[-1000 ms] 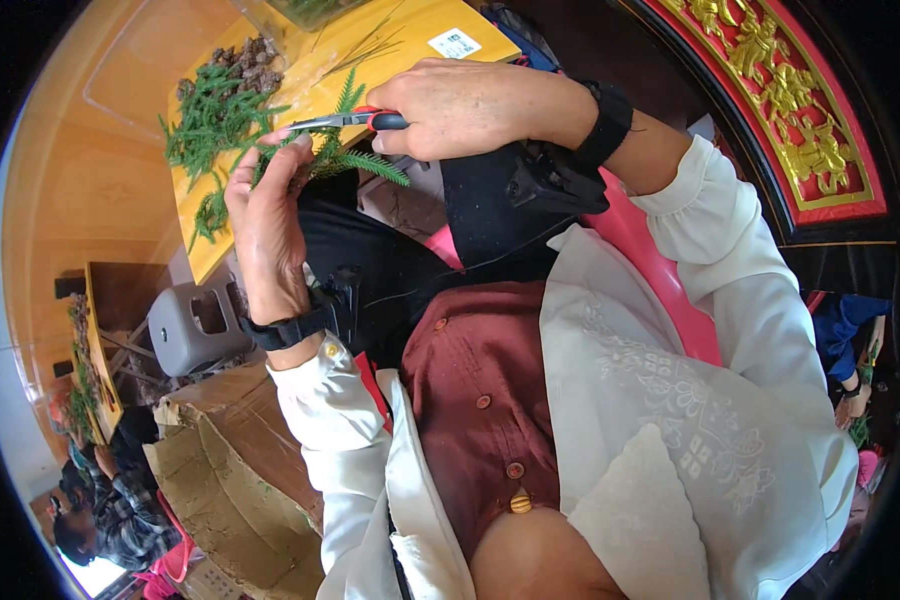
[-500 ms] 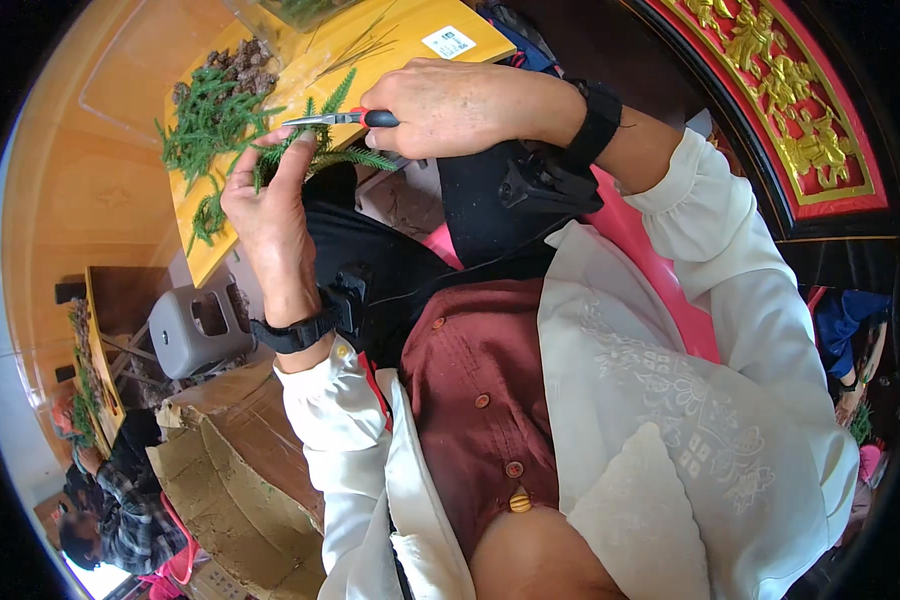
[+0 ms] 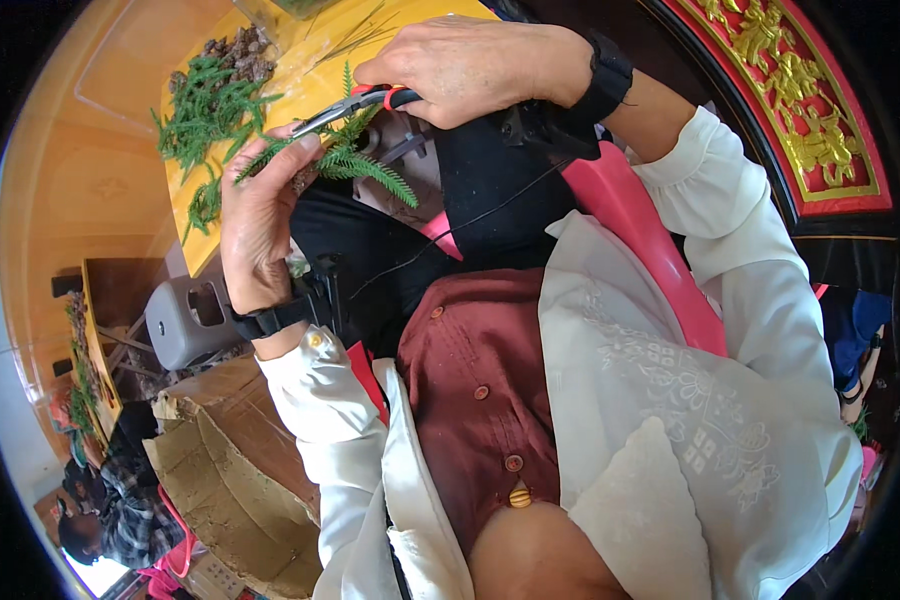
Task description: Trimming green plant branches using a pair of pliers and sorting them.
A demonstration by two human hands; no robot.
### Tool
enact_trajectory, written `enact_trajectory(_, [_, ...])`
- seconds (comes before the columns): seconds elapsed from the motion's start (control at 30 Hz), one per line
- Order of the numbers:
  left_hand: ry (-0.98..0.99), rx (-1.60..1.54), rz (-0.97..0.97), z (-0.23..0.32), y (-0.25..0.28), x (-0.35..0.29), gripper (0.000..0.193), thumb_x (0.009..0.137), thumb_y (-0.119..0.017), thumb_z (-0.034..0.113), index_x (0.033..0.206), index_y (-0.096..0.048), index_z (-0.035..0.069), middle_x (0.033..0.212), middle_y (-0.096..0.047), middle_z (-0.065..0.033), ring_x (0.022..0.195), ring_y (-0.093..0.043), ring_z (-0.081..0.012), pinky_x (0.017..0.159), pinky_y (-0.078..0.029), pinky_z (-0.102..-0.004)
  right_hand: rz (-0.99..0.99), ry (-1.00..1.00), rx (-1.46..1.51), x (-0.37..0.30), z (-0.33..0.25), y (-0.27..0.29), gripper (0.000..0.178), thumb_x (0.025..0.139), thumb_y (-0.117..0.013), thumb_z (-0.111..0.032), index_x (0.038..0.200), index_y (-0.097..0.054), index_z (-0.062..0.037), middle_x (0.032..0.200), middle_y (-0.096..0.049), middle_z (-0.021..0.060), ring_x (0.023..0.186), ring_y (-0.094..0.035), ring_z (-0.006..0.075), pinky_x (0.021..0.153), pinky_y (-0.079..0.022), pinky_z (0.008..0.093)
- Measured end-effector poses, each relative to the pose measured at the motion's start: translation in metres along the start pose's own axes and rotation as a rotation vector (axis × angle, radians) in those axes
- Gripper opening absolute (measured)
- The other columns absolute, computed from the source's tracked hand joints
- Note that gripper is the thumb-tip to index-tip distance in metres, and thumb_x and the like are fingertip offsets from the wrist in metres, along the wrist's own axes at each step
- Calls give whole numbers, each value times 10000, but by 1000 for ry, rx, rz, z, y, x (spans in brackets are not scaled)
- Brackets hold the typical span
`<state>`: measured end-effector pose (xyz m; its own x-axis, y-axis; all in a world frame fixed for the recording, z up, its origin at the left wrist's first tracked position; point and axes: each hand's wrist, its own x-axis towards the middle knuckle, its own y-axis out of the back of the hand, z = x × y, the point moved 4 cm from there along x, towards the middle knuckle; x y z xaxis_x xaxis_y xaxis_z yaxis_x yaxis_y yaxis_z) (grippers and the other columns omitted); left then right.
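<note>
My left hand [image 3: 255, 215] is closed around a bunch of green artificial fir sprigs [image 3: 370, 172], pinched between thumb and fingers. A small brownish piece, perhaps a pine cone, shows beneath that thumb. My right hand [image 3: 475, 70] grips a pair of pliers [image 3: 332, 114] with red-and-black handles. Their metal jaws reach to the left fingertips at the top of the bunch; what lies between them is too small to tell. A thin dark wire [image 3: 460, 222] runs across my lap. On the yellow table [image 3: 205, 255] lie loose green sprigs [image 3: 205, 125] and brown pine cones [image 3: 240, 55].
Thin stems [image 3: 355, 42] lie on the table's far part. A grey plastic stool [image 3: 175, 325] and an open cardboard box [image 3: 220, 480] stand at left. Pink plastic seating [image 3: 650, 240] is beside me. People sit at lower left and far right; a gold-carved red panel [image 3: 820, 120] is upper right.
The pliers have tilted, their handles rising as my right hand moved up. The sprig bunch has turned and shifted slightly lower. The dark wire now shows across my lap.
</note>
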<state>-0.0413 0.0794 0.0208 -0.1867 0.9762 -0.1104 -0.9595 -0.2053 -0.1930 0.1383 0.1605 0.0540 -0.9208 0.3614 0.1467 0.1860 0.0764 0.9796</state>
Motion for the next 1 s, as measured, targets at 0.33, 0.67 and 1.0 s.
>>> enact_trajectory(0.33, [69, -56, -71, -11, 10, 4, 237, 788, -654, 41, 1007, -583, -13, 861, -647, -82, 788, -627, -159, 707, -487, -257, 104, -123, -411, -11, -38, 30, 157, 670, -592, -138, 748, -597, -1, 681, -600, 188, 712, -598, 371, 636, -471, 431])
enact_trajectory(0.67, [-61, -46, 59, 0, -1, 1, 214, 796, -665, 52, 985, -596, -20, 859, -649, -86, 803, -628, -153, 736, -492, -248, 30, -169, 188, 1, -9, 2, 308, 843, -508, -273, 969, -580, -2, 873, -619, 210, 861, -590, 367, 785, -466, 425])
enact_trajectory(1.0, [-329, 201, 207, 4, -16, 1, 157, 758, -702, 44, 895, -649, -11, 824, -637, -38, 751, -564, -67, 705, -436, -184, -26, -290, 217, 0, -12, -4, 349, 829, -517, -289, 928, -601, 35, 842, -621, 240, 826, -606, 378, 771, -472, 427])
